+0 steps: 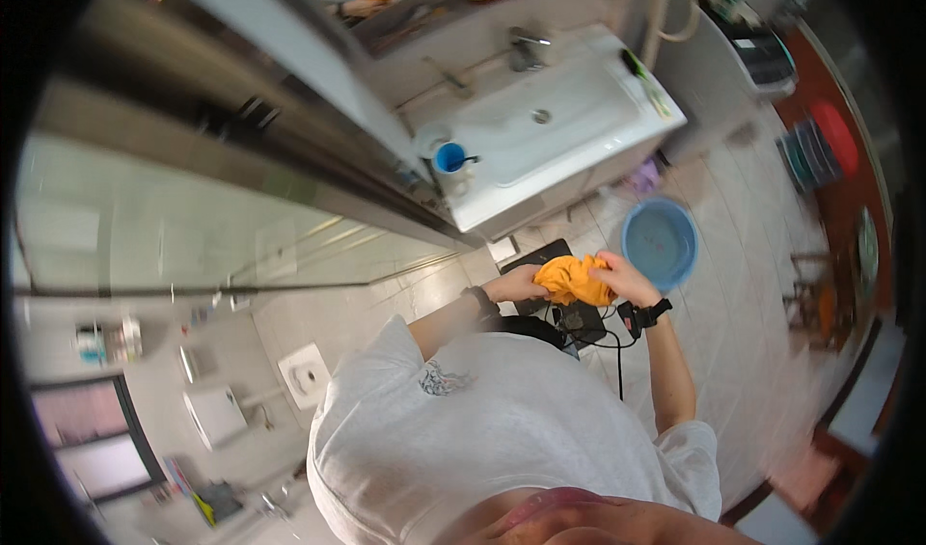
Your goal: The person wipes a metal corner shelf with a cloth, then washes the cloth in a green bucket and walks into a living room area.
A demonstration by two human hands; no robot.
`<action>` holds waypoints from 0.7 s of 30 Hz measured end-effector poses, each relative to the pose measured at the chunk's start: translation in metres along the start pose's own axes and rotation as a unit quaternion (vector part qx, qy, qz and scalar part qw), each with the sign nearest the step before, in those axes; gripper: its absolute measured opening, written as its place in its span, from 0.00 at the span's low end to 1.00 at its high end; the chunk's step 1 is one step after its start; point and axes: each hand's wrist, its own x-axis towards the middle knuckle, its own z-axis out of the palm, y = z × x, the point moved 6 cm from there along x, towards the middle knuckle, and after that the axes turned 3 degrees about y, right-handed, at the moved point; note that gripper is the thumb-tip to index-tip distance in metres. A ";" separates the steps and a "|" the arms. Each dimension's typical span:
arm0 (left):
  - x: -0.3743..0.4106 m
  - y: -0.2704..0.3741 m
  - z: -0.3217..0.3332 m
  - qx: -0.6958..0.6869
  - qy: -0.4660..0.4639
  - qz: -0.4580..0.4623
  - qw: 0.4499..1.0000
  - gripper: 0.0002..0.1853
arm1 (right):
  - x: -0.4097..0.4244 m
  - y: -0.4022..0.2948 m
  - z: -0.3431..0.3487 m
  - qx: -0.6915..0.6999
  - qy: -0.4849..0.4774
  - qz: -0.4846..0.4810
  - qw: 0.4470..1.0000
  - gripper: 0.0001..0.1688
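A bunched orange cloth point(571, 279) is held between both hands in front of the white T-shirt. My left hand point(522, 283) grips its left end, with a dark band on the wrist. My right hand point(623, 276) holds the other end; a black strap with a small device and a cable sits on that wrist. Just beyond the right hand, a light-blue plastic basin point(660, 244) stands on the tiled floor with what looks like water in it. Dark mats or flat objects point(539, 253) lie on the floor below the cloth.
Ahead is a white washbasin point(571, 129) with a metal faucet point(528, 49), a blue cup point(449, 158) and a green-handled brush point(646, 82). A glass partition point(181, 219) runs along the left. At the right are stacked plastic stools or basins point(810, 147) and a wooden chair point(817, 299).
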 end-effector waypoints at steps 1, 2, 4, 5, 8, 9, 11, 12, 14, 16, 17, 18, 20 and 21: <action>-0.022 0.006 -0.007 -0.054 0.048 0.030 0.997 0.18 | -0.001 -0.019 0.015 -0.032 -0.044 -0.011 0.998 0.10; -0.033 -0.010 -0.015 -0.101 0.068 0.015 0.992 0.18 | 0.014 -0.012 0.027 -0.104 -0.069 -0.068 0.990 0.09; -0.066 -0.023 -0.034 -0.135 0.131 0.052 0.981 0.18 | 0.040 0.001 0.061 -0.145 -0.128 -0.075 0.978 0.09; -0.090 -0.021 -0.043 -0.119 0.175 0.099 0.972 0.19 | 0.050 -0.001 0.082 -0.156 -0.153 -0.083 0.972 0.08; -0.152 -0.032 -0.064 -0.290 0.223 0.034 0.930 0.21 | 0.069 -0.023 0.149 -0.234 -0.157 -0.142 0.949 0.32; -0.173 -0.032 -0.071 -0.308 0.248 0.053 0.917 0.21 | 0.069 -0.042 0.178 -0.242 -0.146 -0.191 0.940 0.42; -0.216 -0.027 -0.084 -0.337 0.288 0.089 0.892 0.21 | 0.067 -0.084 0.234 -0.334 -0.085 -0.275 0.898 0.55; -0.230 -0.053 -0.091 -0.342 0.292 0.126 0.884 0.23 | 0.070 -0.097 0.265 -0.323 -0.083 -0.308 0.891 0.56; -0.264 -0.065 -0.111 -0.324 0.327 0.152 0.874 0.24 | 0.084 -0.117 0.325 -0.205 -0.124 -0.280 0.929 0.53; -0.316 -0.054 -0.133 -0.274 0.364 0.170 0.874 0.27 | 0.097 -0.133 0.378 -0.095 -0.133 -0.237 0.957 0.36; -0.347 -0.052 -0.152 -0.233 0.372 0.154 0.885 0.28 | 0.111 -0.136 0.401 -0.057 -0.139 -0.249 0.957 0.30; -0.378 -0.057 -0.163 -0.205 0.379 0.136 0.892 0.28 | 0.124 -0.136 0.422 -0.086 -0.159 -0.251 0.951 0.28; -0.429 -0.085 -0.195 -0.095 0.467 0.148 0.866 0.27 | 0.129 -0.162 0.464 -0.156 -0.169 -0.273 0.934 0.22; -0.466 -0.088 -0.211 -0.152 0.503 0.147 0.838 0.25 | 0.136 -0.175 0.482 -0.197 -0.168 -0.298 0.919 0.22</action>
